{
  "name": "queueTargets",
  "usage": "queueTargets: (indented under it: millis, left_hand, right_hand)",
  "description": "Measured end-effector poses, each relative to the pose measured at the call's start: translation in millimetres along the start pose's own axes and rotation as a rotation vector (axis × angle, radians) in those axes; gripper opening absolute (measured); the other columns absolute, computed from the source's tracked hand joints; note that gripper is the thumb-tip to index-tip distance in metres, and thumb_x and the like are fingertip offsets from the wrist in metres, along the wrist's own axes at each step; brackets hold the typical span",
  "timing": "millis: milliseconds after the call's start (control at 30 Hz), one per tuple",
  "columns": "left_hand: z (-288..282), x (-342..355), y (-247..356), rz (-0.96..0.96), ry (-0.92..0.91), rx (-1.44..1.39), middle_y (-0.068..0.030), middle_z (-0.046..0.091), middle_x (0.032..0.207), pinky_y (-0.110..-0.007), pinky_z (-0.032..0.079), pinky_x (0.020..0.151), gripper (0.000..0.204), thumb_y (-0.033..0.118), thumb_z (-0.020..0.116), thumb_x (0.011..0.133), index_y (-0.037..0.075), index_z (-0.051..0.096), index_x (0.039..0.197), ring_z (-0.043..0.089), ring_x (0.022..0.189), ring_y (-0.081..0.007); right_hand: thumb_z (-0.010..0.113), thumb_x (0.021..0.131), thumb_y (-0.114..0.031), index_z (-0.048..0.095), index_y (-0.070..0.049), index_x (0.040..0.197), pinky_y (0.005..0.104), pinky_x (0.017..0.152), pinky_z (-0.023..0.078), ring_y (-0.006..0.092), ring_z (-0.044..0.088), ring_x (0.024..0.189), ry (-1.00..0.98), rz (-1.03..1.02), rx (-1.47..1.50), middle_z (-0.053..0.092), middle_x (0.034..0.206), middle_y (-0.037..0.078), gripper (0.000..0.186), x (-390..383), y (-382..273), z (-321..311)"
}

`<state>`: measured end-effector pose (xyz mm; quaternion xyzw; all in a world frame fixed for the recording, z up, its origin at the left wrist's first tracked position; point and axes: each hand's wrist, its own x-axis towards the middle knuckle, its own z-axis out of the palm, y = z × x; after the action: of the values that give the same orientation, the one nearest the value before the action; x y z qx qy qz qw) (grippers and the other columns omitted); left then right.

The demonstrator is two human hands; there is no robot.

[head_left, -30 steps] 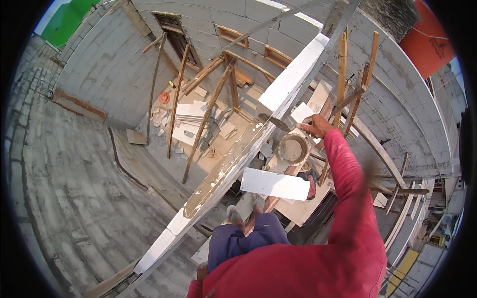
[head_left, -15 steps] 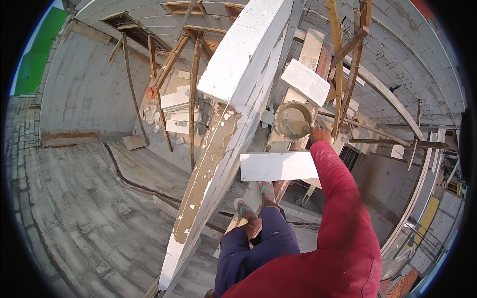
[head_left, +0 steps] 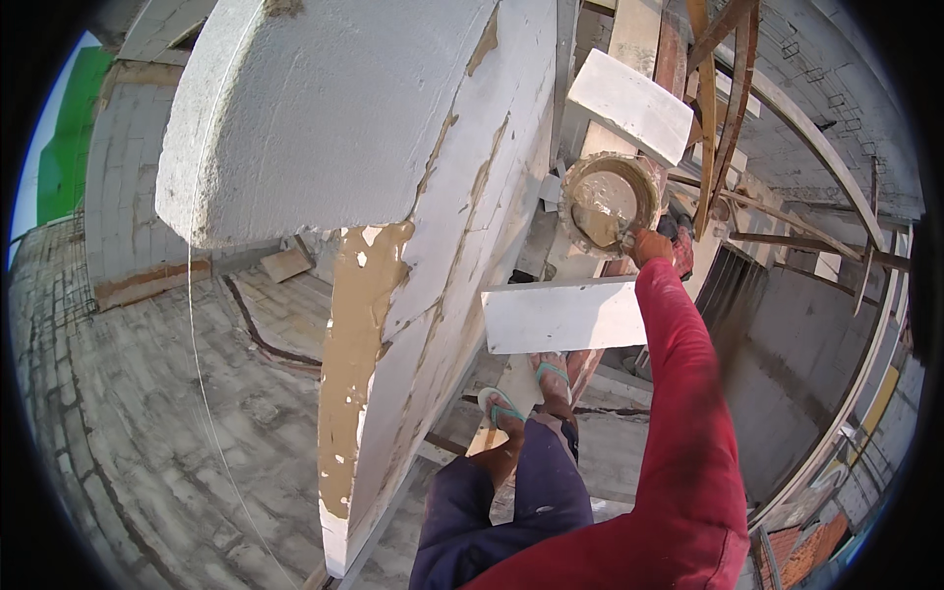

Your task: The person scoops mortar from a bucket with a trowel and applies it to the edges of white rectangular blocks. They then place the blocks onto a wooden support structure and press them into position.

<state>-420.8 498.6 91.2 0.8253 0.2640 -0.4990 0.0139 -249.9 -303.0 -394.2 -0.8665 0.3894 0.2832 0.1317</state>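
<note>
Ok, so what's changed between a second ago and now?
Your right hand has come closer to you, round to the bucket's right rim, bringing the trowel from beside the bucket down into it. The view has also swung. The hand's grip on the trowel, the white block nearest you and the mortar strip look unchanged.

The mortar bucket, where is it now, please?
In the head view, the mortar bucket is right of centre, between the upper white block and the lower white block, the right hand near its rim.
</note>
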Motion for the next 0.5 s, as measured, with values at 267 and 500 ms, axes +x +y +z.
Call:
queueTargets:
  millis: [267, 500]
  left_hand:
    - [15.6, -21.7, -37.9, 0.07, 0.009, -0.071, -0.0245, 0.074, 0.112, -0.046, 0.056, 0.091, 0.039, 0.028, 0.057, 0.099, 0.003, 0.071, 0.125, 0.072, 0.105, -0.0405]
    - [47.0, -21.4, -49.2, 0.288, 0.11, -0.436, -0.0219, 0.077, 0.102, -0.045, 0.057, 0.085, 0.033, 0.023, 0.064, 0.094, 0.0, 0.073, 0.115, 0.074, 0.095, -0.0358]
  right_hand:
    - [0.076, 0.09, -0.047, 0.071, -0.017, 0.128, 0.0478, 0.106, 0.05, 0.0337, 0.07, 0.115, 0.212, -0.227, 0.268, 0.073, 0.127, 0.011, 0.048, -122.2, 45.1, -90.7]
    - [0.074, 0.091, -0.052, 0.074, -0.02, 0.126, 0.054, 0.1, 0.051, 0.0347, 0.072, 0.109, 0.265, -0.377, 0.282, 0.076, 0.118, 0.012, 0.048, -283.8, -27.1, -262.1]
